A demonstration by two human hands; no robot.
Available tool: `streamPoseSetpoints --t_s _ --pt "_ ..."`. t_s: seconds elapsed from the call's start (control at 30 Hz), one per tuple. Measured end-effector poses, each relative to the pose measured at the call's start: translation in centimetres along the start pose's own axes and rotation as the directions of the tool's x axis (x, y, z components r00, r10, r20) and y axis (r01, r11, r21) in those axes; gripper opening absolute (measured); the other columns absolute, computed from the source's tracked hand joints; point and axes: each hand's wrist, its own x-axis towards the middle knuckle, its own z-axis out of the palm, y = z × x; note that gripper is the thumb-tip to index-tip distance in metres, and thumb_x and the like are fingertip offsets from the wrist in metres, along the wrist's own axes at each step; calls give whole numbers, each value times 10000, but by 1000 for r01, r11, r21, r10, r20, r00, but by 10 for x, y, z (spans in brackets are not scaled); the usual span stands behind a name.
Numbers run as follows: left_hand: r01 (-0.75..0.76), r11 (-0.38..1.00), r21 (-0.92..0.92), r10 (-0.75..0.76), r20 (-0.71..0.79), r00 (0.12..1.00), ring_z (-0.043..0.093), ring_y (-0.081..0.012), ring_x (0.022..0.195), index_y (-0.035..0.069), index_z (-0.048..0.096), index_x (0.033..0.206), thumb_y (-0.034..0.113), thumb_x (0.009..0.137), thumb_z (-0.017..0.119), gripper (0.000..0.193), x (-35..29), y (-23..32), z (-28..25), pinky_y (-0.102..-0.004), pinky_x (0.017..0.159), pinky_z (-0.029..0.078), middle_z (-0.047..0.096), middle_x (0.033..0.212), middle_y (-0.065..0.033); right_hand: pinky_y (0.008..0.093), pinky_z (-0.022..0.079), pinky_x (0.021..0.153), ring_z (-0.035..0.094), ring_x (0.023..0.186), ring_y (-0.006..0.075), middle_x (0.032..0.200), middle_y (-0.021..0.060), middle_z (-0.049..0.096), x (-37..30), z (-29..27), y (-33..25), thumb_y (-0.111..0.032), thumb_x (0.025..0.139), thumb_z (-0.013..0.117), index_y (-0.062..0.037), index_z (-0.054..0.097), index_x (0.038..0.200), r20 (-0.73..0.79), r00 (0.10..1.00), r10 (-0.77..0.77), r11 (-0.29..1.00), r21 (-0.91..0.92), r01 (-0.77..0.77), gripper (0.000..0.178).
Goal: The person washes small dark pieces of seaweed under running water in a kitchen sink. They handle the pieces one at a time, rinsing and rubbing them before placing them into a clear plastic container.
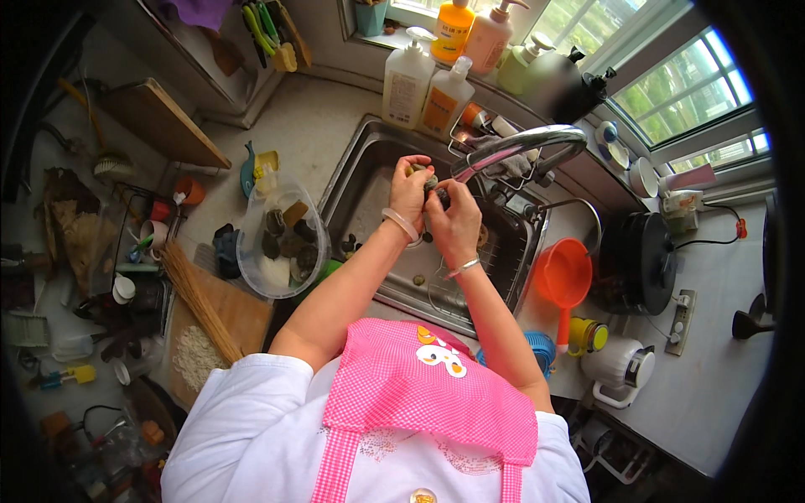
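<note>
Over the metal sink [360, 155], both my hands meet around a small, dark, mottled, roundish thing [432, 184]. Its kind is hard to make out. My left hand [407, 193] is closed on its left side, fingers curled at the top. From the right, my right hand [454, 225] grips the same thing with bent fingers. The curved chrome faucet [528, 138] arches just right of my hands. Left of the sink stands a clear plastic tub [250, 260] holding several dark and brownish lumps. A few small bits lie on the sink bottom.
Pump bottles [408, 80] line the sink's back edge and windowsill. A red-orange ladle-like scoop [563, 272], a black pot [633, 260] and a white kettle [619, 365] stand right. Left are a wooden board [243, 306] and a bundle of thin sticks [197, 302].
</note>
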Motion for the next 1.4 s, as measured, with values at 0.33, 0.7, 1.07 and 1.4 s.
streamPoseSetpoints --t_s 0.33,0.7,1.07,1.4 --pt "256 948 -189 -255 34 966 514 -109 610 149 535 1018 209 937 584 113 4 -8 -6 -218 437 355 561 835 -22 373 486 664 637 762 299 806 138 631 -11 -6 -2 -131 807 630 -24 563 867 18 991 133 985 109 -134 140" --pt "462 884 -70 -436 231 870 447 -79 496 221 569 946 295 965 530 86 -21 15 -1 -188 388 297 563 769 28 359 484 596 620 624 251 736 125 599 5 -14 4 -117 840 606 -22 559 895 32 980 197 965 171 -199 119" --pt "498 860 -115 -492 73 867 408 -55 475 199 543 913 314 930 569 119 -4 11 -1 -195 367 241 543 730 41 429 449 681 563 791 341 806 136 553 6 -11 10 -147 796 629 -35 561 858 29 997 -67 997 -23 67 144" --pt "375 913 -160 -382 -9 924 533 -124 632 144 540 912 245 939 570 109 8 -11 -9 -275 557 457 559 753 -1 427 457 681 553 777 330 815 129 538 2 -12 2 -134 771 623 -44 546 847 121 980 -155 983 -81 165 140"
